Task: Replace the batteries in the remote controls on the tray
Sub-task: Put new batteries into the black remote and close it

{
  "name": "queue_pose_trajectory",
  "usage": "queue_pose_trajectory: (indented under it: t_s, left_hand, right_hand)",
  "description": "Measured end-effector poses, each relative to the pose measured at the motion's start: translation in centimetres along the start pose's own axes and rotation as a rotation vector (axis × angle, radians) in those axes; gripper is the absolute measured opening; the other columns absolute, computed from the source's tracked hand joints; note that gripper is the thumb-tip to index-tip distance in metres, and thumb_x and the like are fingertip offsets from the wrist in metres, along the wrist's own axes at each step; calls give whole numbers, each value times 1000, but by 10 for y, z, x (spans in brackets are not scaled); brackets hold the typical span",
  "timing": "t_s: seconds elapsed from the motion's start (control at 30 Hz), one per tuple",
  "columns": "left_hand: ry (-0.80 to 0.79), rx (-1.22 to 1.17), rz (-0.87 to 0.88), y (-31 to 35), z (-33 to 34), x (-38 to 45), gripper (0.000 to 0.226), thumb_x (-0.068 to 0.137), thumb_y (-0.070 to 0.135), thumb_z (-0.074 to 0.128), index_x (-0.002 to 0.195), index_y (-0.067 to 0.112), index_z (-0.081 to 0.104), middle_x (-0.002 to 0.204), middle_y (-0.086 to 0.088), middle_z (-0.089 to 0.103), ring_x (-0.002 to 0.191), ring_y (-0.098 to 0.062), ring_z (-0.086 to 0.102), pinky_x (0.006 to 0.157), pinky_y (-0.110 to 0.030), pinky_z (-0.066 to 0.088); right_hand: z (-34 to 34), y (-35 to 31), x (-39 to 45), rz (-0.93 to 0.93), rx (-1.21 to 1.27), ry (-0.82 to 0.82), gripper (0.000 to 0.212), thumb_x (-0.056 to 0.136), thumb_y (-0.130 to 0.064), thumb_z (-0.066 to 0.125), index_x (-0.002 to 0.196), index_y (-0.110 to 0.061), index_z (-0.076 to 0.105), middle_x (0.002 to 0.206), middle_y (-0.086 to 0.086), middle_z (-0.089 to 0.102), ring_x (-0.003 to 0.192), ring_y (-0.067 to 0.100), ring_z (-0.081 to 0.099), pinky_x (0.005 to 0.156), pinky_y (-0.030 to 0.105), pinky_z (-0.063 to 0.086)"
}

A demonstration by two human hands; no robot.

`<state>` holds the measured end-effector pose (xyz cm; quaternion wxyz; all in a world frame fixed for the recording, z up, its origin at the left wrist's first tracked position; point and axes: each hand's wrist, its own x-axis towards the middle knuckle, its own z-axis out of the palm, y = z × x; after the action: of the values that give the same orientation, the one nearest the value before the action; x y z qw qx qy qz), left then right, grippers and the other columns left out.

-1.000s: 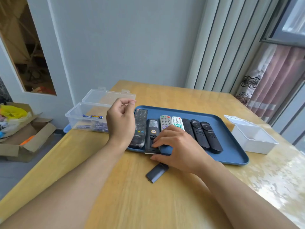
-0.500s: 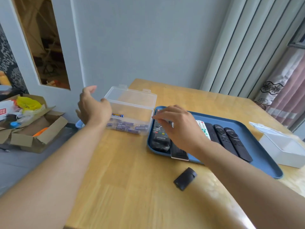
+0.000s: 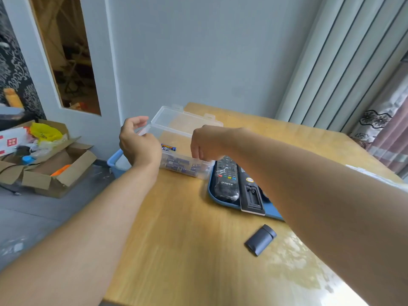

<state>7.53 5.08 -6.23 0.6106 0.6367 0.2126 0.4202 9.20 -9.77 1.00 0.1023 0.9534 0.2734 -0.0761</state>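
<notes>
Over clear box (image 3: 187, 166) at table's 11 o'clock, right hand (image 3: 206, 143) fingers curled down, grip unclear, left hand (image 3: 138, 142) loosely spread, holding nothing, cover (image 3: 260, 239) at 4 o'clock.

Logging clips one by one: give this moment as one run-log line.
phase: fetching batteries | right hand: reaching into clear battery box | left hand: at box's left end | open remote: on tray | battery cover: on table

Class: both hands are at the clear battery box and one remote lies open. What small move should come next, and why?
Probably the right hand dips into the clear box to pinch a battery: the remote on the tray has an empty compartment, with its cover off on the table.
</notes>
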Motion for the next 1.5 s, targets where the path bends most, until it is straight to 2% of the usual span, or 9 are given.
queue_pose_trajectory:
  t_s: [0.13, 0.4, 0.53, 0.7, 1.0, 1.17, 1.33, 1.4, 1.5]
  left_hand:
    - [15, -30, 31, 6, 0, -2, 54, 73, -16, 33, 98, 16, 69, 106, 1, 69, 101, -14, 61, 70, 2, 37]
    - [-19, 11, 37, 10, -2, -6, 53, 80, -19, 34, 97, 20, 67, 111, 1, 67, 110, -14, 59, 89, -18, 47]
    - [-26, 12, 43, 10, -2, -6, 53, 81, -19, 36, 93, 22, 66, 111, 0, 67, 112, -17, 60, 93, -27, 52]
    - [-39, 38, 6, 7, -1, -4, 53, 81, -19, 34, 91, 23, 66, 115, -1, 67, 113, -15, 59, 75, -6, 41]
    - [-35, 37, -52, -5, 2, 1, 54, 81, -20, 38, 85, 27, 66, 112, 1, 65, 112, -18, 60, 88, -30, 55]
    - [-61, 59, -86, -11, 2, 6, 55, 84, -19, 42, 83, 32, 65, 109, 3, 62, 112, -21, 61, 88, -42, 59]
    - [-59, 43, -99, -6, 2, 2, 51, 85, -17, 38, 97, 23, 66, 118, 2, 61, 119, -19, 56, 87, -22, 50]
    - [-26, 54, -64, -1, 0, -2, 52, 84, -17, 38, 106, 21, 64, 132, -2, 56, 132, -19, 48, 96, -19, 40]
    - [28, 134, 284, 8, -4, -14, 51, 76, -11, 44, 116, 14, 63, 137, -4, 54, 137, -23, 42, 105, -22, 24]
  right_hand:
    - [6, -1, 2, -13, -42, 13, 52, 80, 7, 47, 107, -28, 74, 103, 0, 71, 88, 24, 66, 54, 21, 42]
    - [8, 1, 6, -15, 11, 92, 41, 75, 6, 49, 86, -24, 74, 84, -2, 69, 81, 24, 68, 51, 20, 40]
    - [9, -2, 7, -21, 38, 93, 38, 78, 5, 46, 84, -18, 75, 88, 6, 68, 84, 31, 67, 64, 31, 54]
    - [7, -1, 5, -34, 44, 13, 41, 91, -3, 47, 108, -27, 75, 95, -2, 64, 84, 21, 56, 65, 23, 42]
    - [-6, -7, 17, -33, -19, -220, 36, 84, -51, 72, 108, -24, 76, 97, 2, 72, 81, 15, 59, 62, 22, 41]
    - [-6, -10, 26, 39, -27, -245, 47, 66, -53, 84, 103, -26, 77, 90, -8, 76, 86, 14, 72, 87, 33, 54]
    - [-18, 1, 1, 32, 226, -50, 18, 86, -22, 73, 103, -16, 75, 74, -8, 70, 68, 10, 68, 57, 20, 46]
    - [-22, 15, -18, 27, 458, 88, 11, 84, -14, 75, 92, -16, 68, 67, -9, 72, 62, 6, 69, 58, 20, 49]
    - [-5, 46, -52, 37, 759, 362, 26, 82, -11, 79, 100, -20, 62, 80, 7, 75, 68, 15, 65, 73, 41, 56]
